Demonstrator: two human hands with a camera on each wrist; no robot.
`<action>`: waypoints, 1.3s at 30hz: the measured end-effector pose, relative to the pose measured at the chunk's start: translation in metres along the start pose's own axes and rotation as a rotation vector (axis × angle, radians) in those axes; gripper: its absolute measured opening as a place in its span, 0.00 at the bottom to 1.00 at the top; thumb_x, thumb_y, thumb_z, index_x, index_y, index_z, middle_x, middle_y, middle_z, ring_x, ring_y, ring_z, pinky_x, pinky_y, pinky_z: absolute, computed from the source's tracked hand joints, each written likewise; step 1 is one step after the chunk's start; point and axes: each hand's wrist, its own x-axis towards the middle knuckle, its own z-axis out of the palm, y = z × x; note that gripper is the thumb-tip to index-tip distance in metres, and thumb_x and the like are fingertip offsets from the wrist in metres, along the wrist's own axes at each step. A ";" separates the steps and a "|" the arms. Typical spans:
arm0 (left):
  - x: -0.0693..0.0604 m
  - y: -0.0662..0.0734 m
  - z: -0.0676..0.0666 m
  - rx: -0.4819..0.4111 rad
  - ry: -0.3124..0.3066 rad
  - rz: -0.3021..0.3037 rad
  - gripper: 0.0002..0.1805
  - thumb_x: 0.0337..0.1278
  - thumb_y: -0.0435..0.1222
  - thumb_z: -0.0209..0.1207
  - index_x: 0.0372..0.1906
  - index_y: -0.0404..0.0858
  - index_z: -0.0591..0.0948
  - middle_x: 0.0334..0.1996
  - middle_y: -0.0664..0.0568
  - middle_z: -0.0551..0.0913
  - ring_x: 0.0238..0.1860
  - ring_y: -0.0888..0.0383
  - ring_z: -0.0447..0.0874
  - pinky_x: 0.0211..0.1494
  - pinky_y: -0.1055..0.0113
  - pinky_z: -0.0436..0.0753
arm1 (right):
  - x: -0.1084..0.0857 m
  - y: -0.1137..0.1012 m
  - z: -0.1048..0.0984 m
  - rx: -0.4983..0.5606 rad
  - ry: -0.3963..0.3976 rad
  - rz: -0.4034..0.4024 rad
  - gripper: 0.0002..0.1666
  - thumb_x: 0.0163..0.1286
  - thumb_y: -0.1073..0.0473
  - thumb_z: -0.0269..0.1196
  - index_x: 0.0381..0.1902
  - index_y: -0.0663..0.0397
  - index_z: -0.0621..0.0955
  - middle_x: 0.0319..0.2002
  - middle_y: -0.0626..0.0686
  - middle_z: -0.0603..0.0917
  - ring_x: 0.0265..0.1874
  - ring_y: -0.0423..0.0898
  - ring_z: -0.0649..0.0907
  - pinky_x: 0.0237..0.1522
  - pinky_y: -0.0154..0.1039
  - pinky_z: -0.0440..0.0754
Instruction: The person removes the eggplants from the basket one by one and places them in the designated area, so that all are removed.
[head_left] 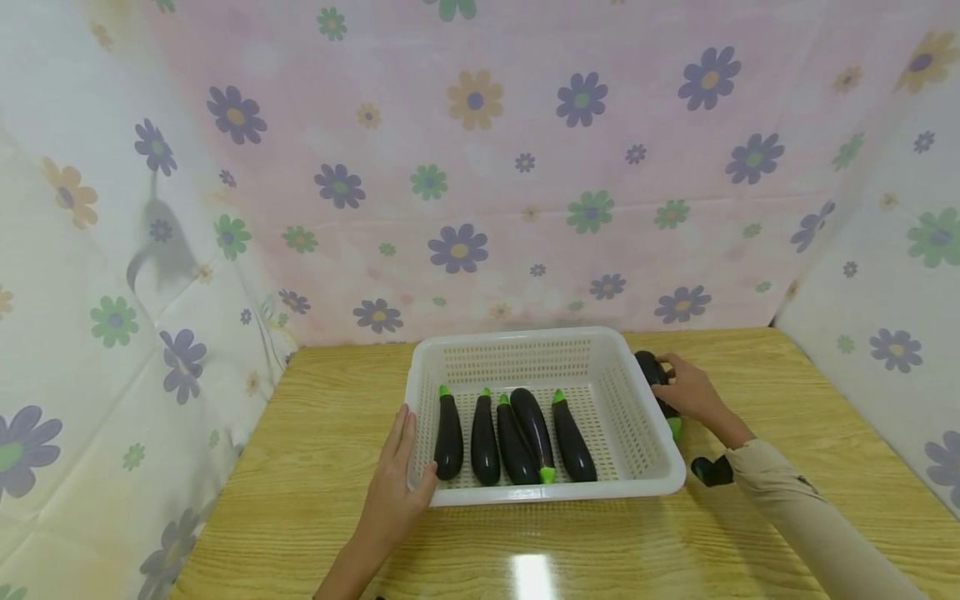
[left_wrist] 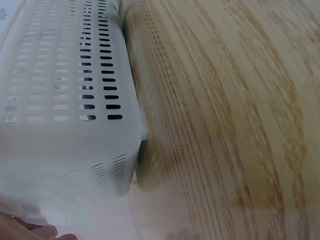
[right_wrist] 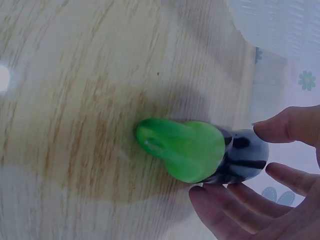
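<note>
A white slatted basket (head_left: 517, 493) holds several dark eggplants (head_left: 484, 442) with green caps. At its front left corner, my left hand (head_left: 393, 492) grips the rim, fingers along the left side and thumb over the front edge. Fingertips (left_wrist: 45, 231) of that hand show below the basket wall (left_wrist: 60, 145) in the left wrist view. Outside the basket's right side, my right hand (head_left: 693, 392) holds a thick eggplant (head_left: 651, 369), its green cap toward me. Thumb and fingers lie on opposite sides of its dark body (right_wrist: 242, 157) in the right wrist view.
The wooden table (head_left: 322, 433) extends on both sides of the basket and in front of it. Flowered cloth (head_left: 495, 183) hangs behind and at both sides. A small dark object (head_left: 711, 472) shows beside the right sleeve (head_left: 795, 500); what it is I cannot tell.
</note>
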 end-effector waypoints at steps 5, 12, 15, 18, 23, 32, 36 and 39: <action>0.000 0.000 0.001 0.004 -0.004 -0.007 0.41 0.54 0.34 0.60 0.71 0.27 0.56 0.74 0.44 0.49 0.71 0.46 0.51 0.66 0.48 0.60 | 0.000 -0.001 -0.003 -0.016 0.007 -0.032 0.38 0.63 0.59 0.59 0.65 0.75 0.61 0.55 0.79 0.68 0.51 0.74 0.71 0.42 0.63 0.76; -0.001 0.000 0.000 0.010 -0.015 -0.019 0.41 0.55 0.35 0.60 0.71 0.28 0.55 0.74 0.46 0.47 0.72 0.47 0.50 0.67 0.49 0.59 | 0.002 -0.005 -0.014 -0.027 0.011 -0.095 0.35 0.64 0.61 0.59 0.63 0.76 0.62 0.55 0.82 0.66 0.49 0.76 0.71 0.43 0.65 0.74; -0.001 0.000 0.000 0.009 -0.013 -0.015 0.41 0.55 0.35 0.60 0.71 0.28 0.55 0.74 0.47 0.47 0.72 0.47 0.50 0.66 0.48 0.59 | 0.002 -0.009 -0.020 -0.027 0.014 -0.105 0.35 0.65 0.61 0.59 0.63 0.76 0.63 0.55 0.81 0.67 0.49 0.76 0.71 0.44 0.65 0.74; -0.001 0.001 0.000 0.011 -0.009 -0.009 0.41 0.55 0.34 0.60 0.71 0.28 0.55 0.74 0.45 0.48 0.71 0.46 0.51 0.66 0.48 0.59 | 0.000 -0.016 -0.026 -0.031 0.012 -0.099 0.34 0.65 0.60 0.60 0.63 0.75 0.63 0.55 0.80 0.67 0.49 0.75 0.72 0.44 0.64 0.74; -0.001 0.000 0.000 0.010 -0.006 0.000 0.41 0.54 0.34 0.60 0.71 0.27 0.55 0.74 0.43 0.49 0.71 0.46 0.51 0.66 0.48 0.60 | -0.005 -0.028 -0.035 -0.031 -0.003 -0.095 0.34 0.66 0.58 0.60 0.63 0.74 0.64 0.56 0.80 0.66 0.50 0.76 0.72 0.45 0.64 0.74; 0.000 0.000 -0.001 -0.009 -0.010 -0.004 0.40 0.55 0.34 0.59 0.71 0.28 0.55 0.74 0.46 0.47 0.72 0.47 0.49 0.67 0.48 0.59 | -0.015 -0.045 -0.049 -0.052 0.005 -0.131 0.33 0.68 0.54 0.59 0.63 0.69 0.65 0.55 0.76 0.70 0.49 0.70 0.74 0.44 0.63 0.76; -0.001 0.000 -0.001 -0.026 -0.016 -0.014 0.40 0.56 0.33 0.59 0.71 0.28 0.54 0.74 0.47 0.46 0.72 0.47 0.49 0.67 0.48 0.59 | -0.022 -0.054 -0.053 -0.043 -0.008 -0.141 0.33 0.68 0.53 0.59 0.64 0.67 0.65 0.55 0.75 0.70 0.49 0.70 0.75 0.44 0.62 0.76; -0.001 0.000 0.000 -0.027 -0.017 -0.009 0.41 0.56 0.33 0.59 0.71 0.28 0.54 0.74 0.46 0.46 0.72 0.46 0.49 0.67 0.47 0.59 | -0.027 -0.062 -0.056 -0.040 -0.019 -0.144 0.34 0.67 0.52 0.60 0.64 0.66 0.65 0.55 0.74 0.70 0.49 0.70 0.75 0.44 0.62 0.76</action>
